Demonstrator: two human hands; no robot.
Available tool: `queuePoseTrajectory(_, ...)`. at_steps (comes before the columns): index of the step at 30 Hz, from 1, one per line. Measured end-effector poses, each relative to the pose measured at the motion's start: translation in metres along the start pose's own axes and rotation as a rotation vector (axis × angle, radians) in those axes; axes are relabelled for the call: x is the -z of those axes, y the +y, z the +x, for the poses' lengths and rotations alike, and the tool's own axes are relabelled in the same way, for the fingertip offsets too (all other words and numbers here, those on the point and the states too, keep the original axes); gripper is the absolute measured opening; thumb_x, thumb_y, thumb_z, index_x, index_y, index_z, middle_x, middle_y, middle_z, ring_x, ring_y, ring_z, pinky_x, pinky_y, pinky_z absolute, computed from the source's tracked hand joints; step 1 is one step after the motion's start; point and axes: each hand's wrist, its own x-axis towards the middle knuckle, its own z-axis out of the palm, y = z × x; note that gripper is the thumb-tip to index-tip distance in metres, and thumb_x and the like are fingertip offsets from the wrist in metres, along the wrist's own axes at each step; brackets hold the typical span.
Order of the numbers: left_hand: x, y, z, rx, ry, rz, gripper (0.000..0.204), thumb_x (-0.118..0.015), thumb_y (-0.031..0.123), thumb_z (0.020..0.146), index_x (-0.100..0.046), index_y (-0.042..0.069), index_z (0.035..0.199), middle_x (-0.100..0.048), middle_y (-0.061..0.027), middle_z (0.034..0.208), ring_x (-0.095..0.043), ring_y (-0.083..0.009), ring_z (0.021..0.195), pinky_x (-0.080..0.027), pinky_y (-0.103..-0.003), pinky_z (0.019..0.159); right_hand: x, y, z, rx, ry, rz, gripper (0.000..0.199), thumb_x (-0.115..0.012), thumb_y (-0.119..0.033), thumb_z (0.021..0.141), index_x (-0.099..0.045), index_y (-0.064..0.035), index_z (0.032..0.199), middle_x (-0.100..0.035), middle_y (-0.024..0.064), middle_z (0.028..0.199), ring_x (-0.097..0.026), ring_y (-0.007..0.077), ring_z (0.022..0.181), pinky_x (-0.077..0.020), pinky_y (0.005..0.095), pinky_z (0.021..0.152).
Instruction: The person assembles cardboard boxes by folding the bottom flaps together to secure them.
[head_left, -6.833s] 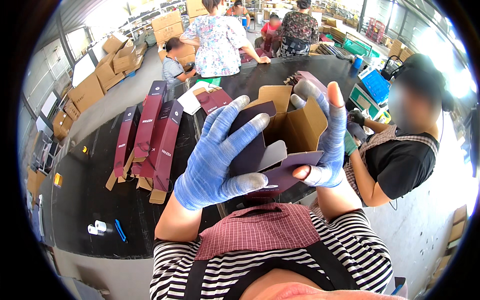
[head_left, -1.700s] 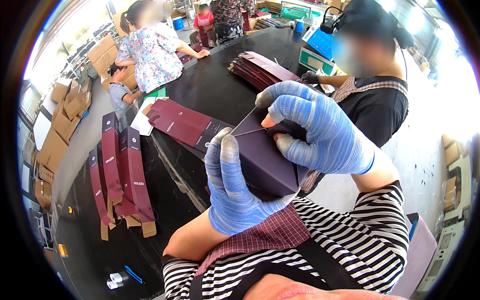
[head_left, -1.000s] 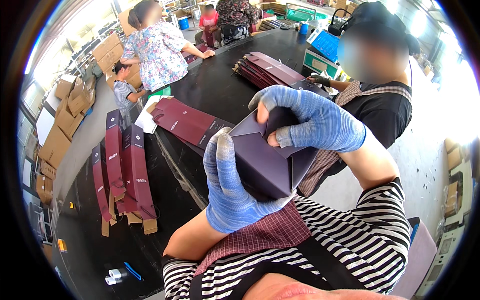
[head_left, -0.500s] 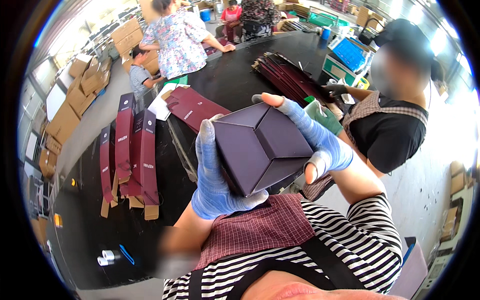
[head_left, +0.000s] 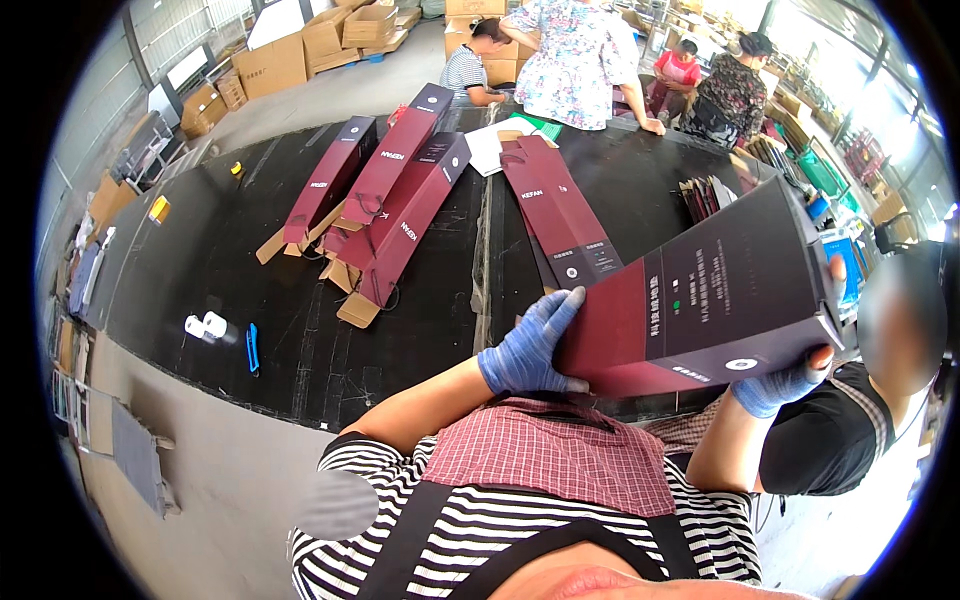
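Note:
A long maroon and dark purple cardboard box (head_left: 700, 300) is held up before my chest, tilted, with its printed side up. My left hand (head_left: 530, 345), in a blue knit glove with bare fingertips, clasps its maroon part at the left. Under the purple end at the right, my right hand (head_left: 780, 385) supports it, gloved alike, its fingers partly hidden behind the box. Just beyond, another maroon box (head_left: 550, 195) lies on the black table (head_left: 300, 385). Several more maroon boxes with black cords and open brown flaps, such as this one (head_left: 425, 215), lie to the left.
Two white rolls (head_left: 205, 325) and a blue utility knife (head_left: 252, 348) lie near the table's front left edge. Small yellow items (head_left: 158, 209) rest farther left. A co-worker (head_left: 830, 440) stands close at my right; several other people are across the table. Flat dark pieces (head_left: 705, 198) are stacked behind my box.
The box has turned from its folded end facing up to its long printed side showing, and shifted right. My hands have moved along with it. The view has swung toward the left.

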Motion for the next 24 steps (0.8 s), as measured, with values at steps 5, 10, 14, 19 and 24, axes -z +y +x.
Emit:
queuePoseTrajectory(5, 0.092, 0.008, 0.036, 0.142, 0.225, 0.647, 0.139, -0.094, 0.057, 0.059, -0.022, -0.005, 0.161, -0.041, -0.0305, 0.149, -0.046, -0.0473, 0.134, -0.035, -0.055, 0.115, 0.0, 0.031, 0.023, -0.099, 0.104, -0.222, 0.081, -0.073, -0.04, 0.093, -0.038, -0.0039, 0.156, -0.052, 0.0156, 0.149, -0.052, 0.03, 0.137, -0.0378, 0.0481, 0.117)
queuePoseTrajectory(10, 0.231, -0.025, 0.058, 0.702, 0.425, 1.083, 0.13, -0.093, 0.054, 0.062, -0.024, 0.011, 0.164, -0.042, -0.0295, 0.149, -0.043, -0.0456, 0.136, -0.034, -0.058, 0.113, 0.066, 0.074, -0.03, -0.486, 0.034, -0.362, 0.047, -0.072, -0.028, 0.094, -0.062, -0.0026, 0.132, -0.065, 0.0086, 0.123, -0.062, 0.0185, 0.109, -0.0511, 0.0333, 0.091)
queuePoseTrajectory(14, 0.317, -0.079, 0.048, 1.023, 0.34, 1.458, 0.119, -0.088, 0.054, 0.071, -0.021, 0.024, 0.166, -0.04, -0.0232, 0.153, -0.043, -0.0402, 0.14, -0.033, -0.059, 0.113, 0.098, 0.097, -0.094, -0.879, 0.152, -0.448, 0.04, -0.071, -0.021, 0.094, -0.065, -0.0021, 0.129, -0.071, 0.0076, 0.114, -0.068, 0.0171, 0.1, -0.0546, 0.0318, 0.088)
queuePoseTrajectory(19, 0.357, -0.146, 0.049, 1.183, 0.193, 1.578, 0.113, -0.086, 0.051, 0.075, -0.022, 0.025, 0.165, -0.042, -0.0201, 0.152, -0.044, -0.0377, 0.141, -0.034, -0.059, 0.113, 0.124, 0.114, -0.143, -1.138, 0.269, -0.521, 0.034, -0.066, -0.017, 0.099, -0.065, -0.0023, 0.129, -0.071, 0.007, 0.114, -0.069, 0.0148, 0.098, -0.0559, 0.03, 0.087)
queuePoseTrajectory(24, 0.382, -0.23, 0.042, 1.006, 0.224, 1.531, 0.107, -0.086, 0.047, 0.077, -0.028, 0.018, 0.163, -0.037, -0.0231, 0.161, -0.032, -0.0409, 0.151, -0.03, -0.063, 0.117, 0.124, 0.135, -0.14, -1.179, 0.259, -0.536, 0.035, -0.066, -0.019, 0.099, -0.064, -0.002, 0.13, -0.069, 0.0023, 0.108, -0.065, 0.0105, 0.095, -0.0534, 0.027, 0.084)
